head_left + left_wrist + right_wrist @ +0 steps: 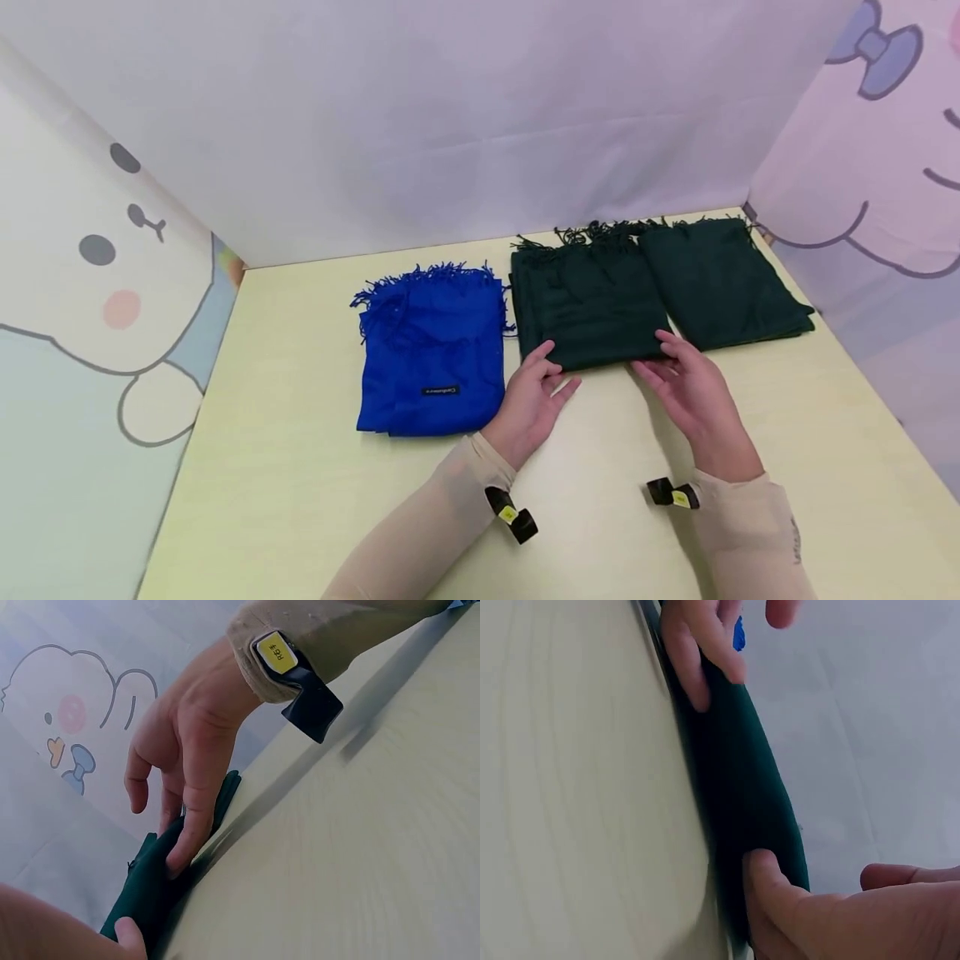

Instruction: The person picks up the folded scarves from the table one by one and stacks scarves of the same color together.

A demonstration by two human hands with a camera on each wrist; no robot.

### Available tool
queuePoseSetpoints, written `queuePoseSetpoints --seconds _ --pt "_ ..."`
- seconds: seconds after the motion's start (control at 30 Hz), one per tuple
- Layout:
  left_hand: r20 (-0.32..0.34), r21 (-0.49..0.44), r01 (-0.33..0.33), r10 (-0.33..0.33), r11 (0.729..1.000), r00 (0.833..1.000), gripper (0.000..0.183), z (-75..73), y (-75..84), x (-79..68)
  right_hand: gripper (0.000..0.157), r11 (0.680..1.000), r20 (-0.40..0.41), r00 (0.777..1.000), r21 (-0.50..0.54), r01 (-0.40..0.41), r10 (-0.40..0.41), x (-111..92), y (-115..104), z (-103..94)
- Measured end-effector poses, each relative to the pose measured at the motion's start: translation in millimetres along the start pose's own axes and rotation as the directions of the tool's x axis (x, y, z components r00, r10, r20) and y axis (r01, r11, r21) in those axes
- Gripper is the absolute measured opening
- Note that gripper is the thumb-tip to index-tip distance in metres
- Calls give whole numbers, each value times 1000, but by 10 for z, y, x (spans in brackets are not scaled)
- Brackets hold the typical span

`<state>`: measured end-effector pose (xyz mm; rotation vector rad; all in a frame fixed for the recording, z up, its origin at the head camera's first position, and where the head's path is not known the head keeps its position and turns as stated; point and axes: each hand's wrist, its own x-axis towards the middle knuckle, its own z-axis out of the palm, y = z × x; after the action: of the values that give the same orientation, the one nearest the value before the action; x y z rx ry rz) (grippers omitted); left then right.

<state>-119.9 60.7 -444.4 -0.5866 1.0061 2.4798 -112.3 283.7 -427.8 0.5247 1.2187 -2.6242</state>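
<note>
Middle scarf: dark green, folded into a flat pad (592, 300), on the bench (285, 375) between the other two; fringe at the far side, folded edge toward the person.
Left hand: at the near left corner of the middle scarf (527, 406), pinching it, a fingertip on top, thumb at the front edge.
Right hand: at the near right corner (697, 400), pinching too, fingers over the top, thumb low at the front.
Near edge: both wrist views show the cloth bulging between the hands; can't tell if the underside is off the bench.
Right scarf: also dark green and folded, close beside the middle scarf (727, 287); a gap shows at the near end, contact at the far corners unclear.
Blue scarf: folded, just left of the middle scarf (433, 342), fringe at the far side, small dark label near its front (440, 390).
Handling: probably light, soft and floppy; not fragile; layers could slide apart or sag if only the top one is held; loose fringe could snag or tangle.
Best hold: both near corners, all layers between thumb and fingers, hands wide to limit sagging.
Wrists: beige sleeves (450, 500), black straps with yellow tags (512, 514).
Backdrop: pale printed cloth behind the bench (450, 125).
</note>
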Motion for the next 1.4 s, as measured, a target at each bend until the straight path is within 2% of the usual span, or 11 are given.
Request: queuePoseSetpoints --seconds 0.13,0.33,0.47,0.73,0.93,1.17,1.4 --pt "4 52 14 -15 999 1000 53 -15 54 -39 32 999 37 998 -18 46 -45 -2 -36 -67" --pt "57 81 31 -36 996 998 53 -23 133 -143 31 996 85 993 3 87 -87 -19 -61 -146" --pt "96 125 36 -48 992 994 50 -50 179 -186 29 995 128 987 36 93 -97 -39 -76 -185" --pt "178 155 37 -65 987 982 49 -120 208 -279 26 995 135 987 37 88 -92 -98 -101 -235" --pt "208 185 40 -78 982 975 48 -167 211 -349 25 993 124 989 -74 91 -81 -168 -124 -275" --pt "238 262 34 -99 964 966 49 -220 224 -425 24 965 170 979 -215 150 -114 -233 -150 -317" --pt "257 357 18 -117 934 959 49 -249 214 -527 25 946 239 960 -253 204 -143 -277 -148 -405"
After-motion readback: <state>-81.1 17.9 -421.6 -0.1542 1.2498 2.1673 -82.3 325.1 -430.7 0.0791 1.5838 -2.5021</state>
